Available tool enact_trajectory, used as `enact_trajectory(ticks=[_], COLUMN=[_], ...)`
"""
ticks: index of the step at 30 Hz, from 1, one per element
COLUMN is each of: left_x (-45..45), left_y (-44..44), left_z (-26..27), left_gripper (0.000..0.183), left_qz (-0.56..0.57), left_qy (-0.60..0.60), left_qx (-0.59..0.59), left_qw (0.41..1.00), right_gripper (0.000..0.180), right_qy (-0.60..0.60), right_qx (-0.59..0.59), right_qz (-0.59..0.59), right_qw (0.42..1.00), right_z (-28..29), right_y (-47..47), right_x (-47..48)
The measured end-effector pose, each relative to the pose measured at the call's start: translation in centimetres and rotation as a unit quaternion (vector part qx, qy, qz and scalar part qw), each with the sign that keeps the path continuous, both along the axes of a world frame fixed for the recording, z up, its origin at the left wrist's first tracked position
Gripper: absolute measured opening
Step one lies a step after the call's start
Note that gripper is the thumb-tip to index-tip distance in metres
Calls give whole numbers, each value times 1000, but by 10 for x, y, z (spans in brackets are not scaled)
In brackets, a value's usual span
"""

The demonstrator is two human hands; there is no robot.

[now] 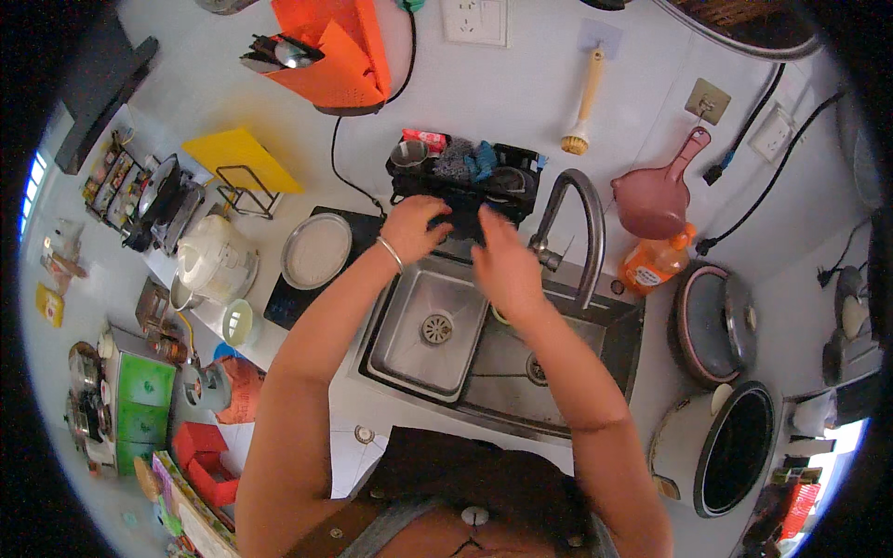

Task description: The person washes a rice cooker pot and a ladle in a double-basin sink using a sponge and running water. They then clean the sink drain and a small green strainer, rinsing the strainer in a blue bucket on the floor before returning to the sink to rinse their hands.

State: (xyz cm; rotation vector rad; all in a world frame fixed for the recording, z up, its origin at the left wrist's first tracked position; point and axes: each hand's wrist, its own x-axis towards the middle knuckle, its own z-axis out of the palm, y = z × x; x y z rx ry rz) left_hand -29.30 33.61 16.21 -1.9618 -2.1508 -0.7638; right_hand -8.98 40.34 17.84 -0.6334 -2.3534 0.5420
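Both of my hands reach over the back rim of a stainless steel sink (481, 411), at the front of a black caddy (520, 188). My left hand (416, 227), with a bangle at the wrist, has its fingers bent beside something dark under the caddy. My right hand (508, 268) is blurred, its fingers pointing at the caddy's front; whether either hand grips anything is unclear. The caddy holds a metal cup (409, 154), a grey scouring pad (457, 159) and a blue cloth or scrubber (482, 161). A metal basin (425, 349) sits in the sink's left part.
A curved faucet (593, 223) rises right of my right hand. An orange soap bottle (649, 268) and a lidded pot (711, 324) stand farther right. Left of the sink, a round metal plate (317, 251) rests on a black cooktop (279, 303). A brush (586, 104) hangs above.
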Motion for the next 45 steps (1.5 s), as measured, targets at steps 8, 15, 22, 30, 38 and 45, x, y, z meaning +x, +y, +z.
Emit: enact_trajectory(ticks=[8,15,22,30,38,45], left_x=[11,-7,0,6,3,12], left_y=[36,50,54,52,49,52], left_z=[-7,-18,-15,-16,-34,-21], left_gripper=[46,44,46,45,42,39], left_qz=[15,-14,-4,21,49,56], left_qy=[128,83,100,119,126,142], left_qx=[-175,-229,-270,-242,-208,-227], left_qw=[976,970,958,963,969,962], right_gripper=[23,21,21,22,19,19], right_qy=[-123,-45,44,21,39,16], right_qx=[-291,-477,-521,-522,-524,-514], right_qz=[167,-24,-74,-60,-37,-46], right_qw=[934,877,849,850,850,856], right_z=[-55,-75,-89,-104,-115,-114], right_y=[0,34,41,39,38,37], right_x=[129,216,248,241,232,230])
